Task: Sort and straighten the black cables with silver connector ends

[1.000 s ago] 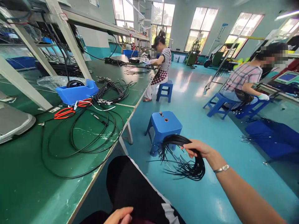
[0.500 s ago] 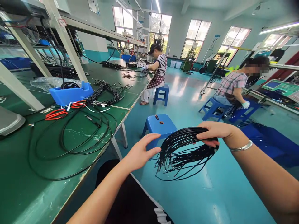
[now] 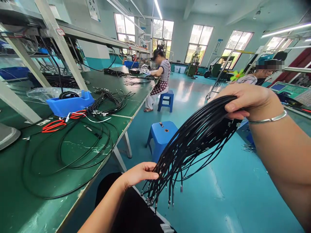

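A thick bundle of black cables [image 3: 194,136] with small metal connector ends hangs in front of me, sloping down to the left. My right hand [image 3: 250,102], wearing a silver bangle at the wrist, grips its upper end with the thumb on top. At the lower left side of the bundle, my left hand [image 3: 141,173] has its thumb and curled fingers closed on some of the cables near their ends. Part of its fingertips is hidden by the cables. The loose ends dangle over my dark-clothed leg.
On the green worktable [image 3: 73,191] at left lie a coiled cable heap [image 3: 107,102], a blue bin [image 3: 70,103], red-handled scissors [image 3: 53,125] and a cutter knife [image 3: 91,131]. A blue stool [image 3: 164,132] stands beyond the bundle. Two co-workers sit farther off.
My right hand has risen and come closer with the cable bundle, which now hangs at a steeper slope. My left hand has lowered and closed from open onto the cables.
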Demonstrator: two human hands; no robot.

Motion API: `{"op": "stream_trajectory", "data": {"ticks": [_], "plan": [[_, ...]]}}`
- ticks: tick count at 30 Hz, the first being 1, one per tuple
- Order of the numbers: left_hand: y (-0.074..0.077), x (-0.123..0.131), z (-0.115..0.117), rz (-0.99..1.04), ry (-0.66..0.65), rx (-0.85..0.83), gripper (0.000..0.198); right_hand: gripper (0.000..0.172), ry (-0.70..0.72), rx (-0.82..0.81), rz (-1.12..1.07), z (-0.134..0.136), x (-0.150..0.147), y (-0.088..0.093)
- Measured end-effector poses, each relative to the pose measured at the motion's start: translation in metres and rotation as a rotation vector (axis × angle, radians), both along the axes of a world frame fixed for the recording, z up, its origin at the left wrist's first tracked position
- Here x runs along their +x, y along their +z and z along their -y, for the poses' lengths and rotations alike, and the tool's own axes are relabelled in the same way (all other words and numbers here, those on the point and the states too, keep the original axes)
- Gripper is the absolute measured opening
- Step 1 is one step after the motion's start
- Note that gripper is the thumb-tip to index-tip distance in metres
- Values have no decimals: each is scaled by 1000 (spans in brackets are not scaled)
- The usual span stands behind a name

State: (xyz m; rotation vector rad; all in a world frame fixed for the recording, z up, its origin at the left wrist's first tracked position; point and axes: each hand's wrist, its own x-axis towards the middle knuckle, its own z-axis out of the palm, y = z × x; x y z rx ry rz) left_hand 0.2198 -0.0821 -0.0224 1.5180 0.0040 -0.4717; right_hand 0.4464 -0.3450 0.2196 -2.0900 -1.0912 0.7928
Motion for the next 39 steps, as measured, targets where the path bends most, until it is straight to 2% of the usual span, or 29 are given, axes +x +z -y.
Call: {"op": "stream_trajectory", "data": {"ticks": [2,3,6,8,10,11,13,15,17,18,21,24,26,28,29,31,33,35,36,37,39], "plan": [[-3,0,1,27,128,31,44,42,106,-6,-3,-3,0,3],[-1,1,2,63,237,42,50,45,166,-8,2,-3,-2,5],[14,5,4,209,691,90,60,39,133,60,97,0,-19,-2],[24,2,5,252,949,159,55,29,32,123,82,-1,-34,-27],[26,-8,9,204,1069,182,49,32,-35,223,-165,-9,-45,-70],[25,-14,13,153,1063,161,48,33,-107,204,-333,-16,-48,-95],[18,-25,24,26,953,78,50,25,-174,61,-598,-33,-47,-143],[10,-29,38,-72,788,10,54,23,-276,187,-679,-51,-44,-177],[4,-24,53,-107,675,-3,61,18,-349,325,-744,-69,-43,-195],[3,-19,59,-106,646,9,66,16,-366,332,-773,-77,-45,-199],[4,5,71,-52,535,-1,76,12,-334,209,-842,-102,-58,-204],[14,26,76,-31,369,-164,62,18,-254,187,-879,-121,-67,-198],[23,35,76,-73,339,-283,53,32,-155,135,-777,-125,-63,-192],[33,40,74,-110,388,-347,50,48,-99,117,-547,-120,-54,-190],[37,43,71,-111,428,-372,50,51,-119,167,-426,-115,-50,-192],[45,46,65,-74,526,-446,48,47,-235,380,-285,-101,-49,-208],[50,50,56,-9,623,-533,45,45,-301,578,-315,-88,-58,-234],[55,53,47,45,691,-562,45,60,-202,551,-466,-78,-73,-261],[58,54,43,62,701,-549,48,61,-173,508,-460,-75,-79,-269],[61,55,39,70,691,-529,51,54,-163,472,-444,-73,-83,-273],[67,55,33,72,639,-490,53,40,-95,428,-433,-71,-82,-268]]}}
